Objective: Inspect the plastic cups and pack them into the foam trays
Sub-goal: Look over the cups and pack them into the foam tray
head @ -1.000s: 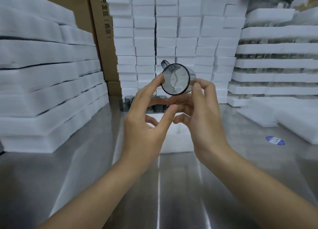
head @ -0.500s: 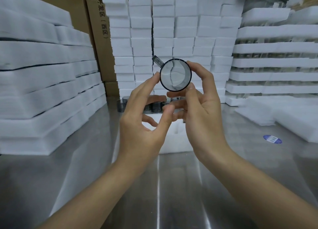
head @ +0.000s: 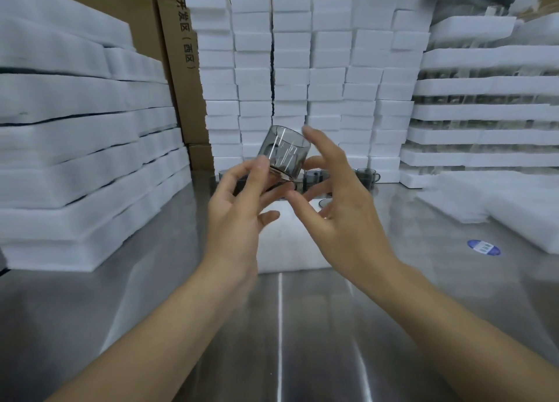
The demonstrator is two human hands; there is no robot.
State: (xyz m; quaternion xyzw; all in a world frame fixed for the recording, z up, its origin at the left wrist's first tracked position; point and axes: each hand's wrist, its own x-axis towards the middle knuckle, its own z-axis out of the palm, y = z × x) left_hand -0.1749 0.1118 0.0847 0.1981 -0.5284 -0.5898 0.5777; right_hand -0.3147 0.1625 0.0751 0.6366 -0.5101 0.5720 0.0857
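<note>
Smoke-grey translucent plastic: one cup (head: 284, 153) is held up in the air at mid-frame, tilted, above the far part of a white foam tray (head: 290, 250) that lies on the steel tabletop (head: 302, 326). Which end of the cup is the mouth cannot be told. Left hand (head: 239, 208): grip closed on the cup in a pinch hold, thumb against the lower left wall and fingertips under the darker lower edge. Right hand (head: 338, 202): grip wide, fingers spread and nearly straight, holding nothing. Its index tip stands just beside the cup's upper right rim and its middle finger is close to the right wall; whether either touches cannot be told through the blur. Behind the hands, more grey cups (head: 367, 174), some with visible handles, stand on the tabletop at the foot of the back foam stack (head: 302, 69). A pile of wide foam slabs (head: 75, 159) sits on the tabletop at left. At right are layered foam trays (head: 484, 114) with dark cups showing between the layers. A cardboard carton (head: 175, 69) with printed characters stands between the left pile and the back stack. A blue oval sticker (head: 483, 247) lies on the tabletop at right, well apart from the foam tray.
</note>
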